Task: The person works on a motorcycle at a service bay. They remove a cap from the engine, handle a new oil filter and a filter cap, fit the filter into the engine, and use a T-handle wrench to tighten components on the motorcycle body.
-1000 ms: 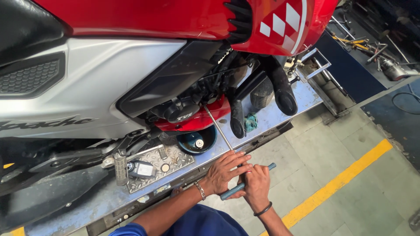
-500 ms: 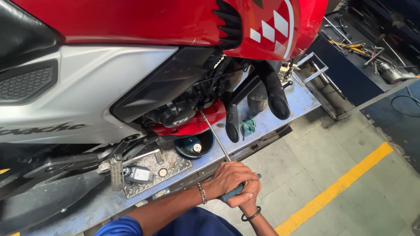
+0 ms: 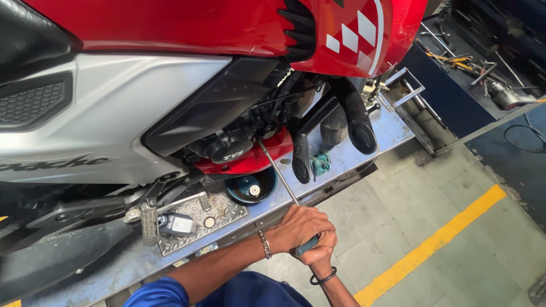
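Grey tiled workshop floor [image 3: 432,222] runs under the scene, crossed by one yellow painted line [image 3: 432,247]. On it stands one metal service lift platform [image 3: 364,153], and on that one motorcycle [image 3: 170,79] with red and silver bodywork, which fills most of the view. Beneath its engine sits one round dark drain pan [image 3: 250,189], beside one ribbed footrest plate [image 3: 199,219]. One crumpled teal rag [image 3: 321,163] lies on the platform near the black stand legs. One long T-handle wrench [image 3: 281,179] slants from the red engine cover down past the platform edge. Two hands work it: the left hand [image 3: 297,226], with a bead bracelet, is wrapped around the blue crossbar, and the right hand [image 3: 322,254], with a black wristband, is closed on the same grip just beneath, fingers mostly hidden. Loose tools lie on a tray [image 3: 472,62] at upper right, too small to count.
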